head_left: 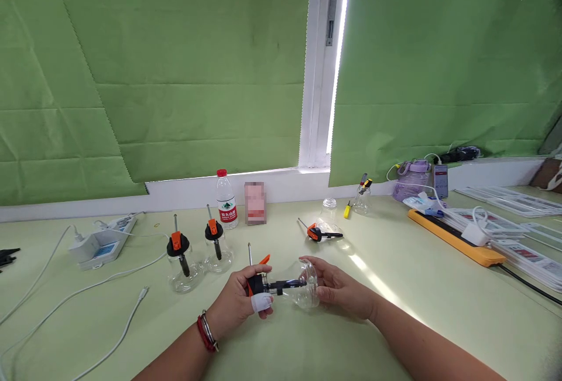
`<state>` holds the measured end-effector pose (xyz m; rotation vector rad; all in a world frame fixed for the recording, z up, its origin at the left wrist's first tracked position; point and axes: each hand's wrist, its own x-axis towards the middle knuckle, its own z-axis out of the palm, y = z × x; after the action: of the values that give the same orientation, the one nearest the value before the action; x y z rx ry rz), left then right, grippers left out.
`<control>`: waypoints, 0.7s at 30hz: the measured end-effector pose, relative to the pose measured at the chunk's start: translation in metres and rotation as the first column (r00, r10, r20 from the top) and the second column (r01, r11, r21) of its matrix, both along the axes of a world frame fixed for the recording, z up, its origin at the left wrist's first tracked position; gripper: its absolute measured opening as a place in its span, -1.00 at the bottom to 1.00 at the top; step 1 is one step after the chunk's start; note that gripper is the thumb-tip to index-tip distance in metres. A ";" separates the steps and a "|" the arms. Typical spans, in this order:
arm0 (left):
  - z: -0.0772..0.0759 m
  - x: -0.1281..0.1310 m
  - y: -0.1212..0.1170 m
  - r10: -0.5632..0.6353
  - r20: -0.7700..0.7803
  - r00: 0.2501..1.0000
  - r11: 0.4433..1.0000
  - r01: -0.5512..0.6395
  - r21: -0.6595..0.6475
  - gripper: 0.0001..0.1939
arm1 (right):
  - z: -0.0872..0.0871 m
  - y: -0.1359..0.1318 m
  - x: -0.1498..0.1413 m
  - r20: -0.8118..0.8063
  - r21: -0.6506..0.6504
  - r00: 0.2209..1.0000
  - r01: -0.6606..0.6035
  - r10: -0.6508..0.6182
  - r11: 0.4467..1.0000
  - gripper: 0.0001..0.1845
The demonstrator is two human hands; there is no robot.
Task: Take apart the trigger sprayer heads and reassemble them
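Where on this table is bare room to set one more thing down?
The widest bare patch of table lies between the right forearm and the orange strip; a smaller one, between the left forearm and loose white plug. Crowded: around the two standing bottles with black-and-orange tops, and far right, by the white panels.

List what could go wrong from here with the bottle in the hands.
The clear bottle lies sideways between the hands and looks smooth, so it might slip from the right hand at its wide end.

The left hand grips the black top with a thumb wrapped in white tape, which could dull its feel.

The nearer standing bottle is close to the other standing bottle; a knock could send them together.
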<state>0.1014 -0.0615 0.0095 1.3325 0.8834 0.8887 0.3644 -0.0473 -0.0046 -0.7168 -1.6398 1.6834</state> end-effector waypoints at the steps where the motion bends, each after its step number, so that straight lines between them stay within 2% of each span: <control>1: 0.001 0.000 -0.001 -0.010 0.001 1.000 1.000 0.010 -0.004 -0.36 | 0.000 0.000 0.000 0.018 -0.009 1.000 -0.005 0.005 1.000 -0.28; 5: 0.002 0.002 -0.002 -0.017 0.005 1.000 1.000 0.017 -0.012 -0.36 | 0.000 0.001 0.001 0.106 0.026 0.994 -0.023 0.020 0.999 -0.39; 11: -0.002 0.000 0.002 0.011 0.004 1.000 1.000 -0.011 0.008 -0.33 | 0.002 -0.001 0.002 0.008 0.004 1.000 0.011 -0.011 1.000 -0.16; 17: -0.002 0.001 -0.001 -0.016 -0.003 1.000 1.000 0.016 -0.009 -0.34 | -0.003 -0.001 0.000 -0.020 -0.100 1.000 -0.018 0.016 0.995 -0.34; 21: 0.001 0.001 -0.001 0.002 -0.001 1.000 1.000 -0.002 -0.009 -0.35 | -0.001 -0.001 0.001 0.017 -0.043 1.000 -0.008 0.009 0.999 -0.28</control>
<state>0.1029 -0.0630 0.0106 1.3245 0.8887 0.8848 0.3650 -0.0486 -0.0060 -0.7480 -1.6253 1.7270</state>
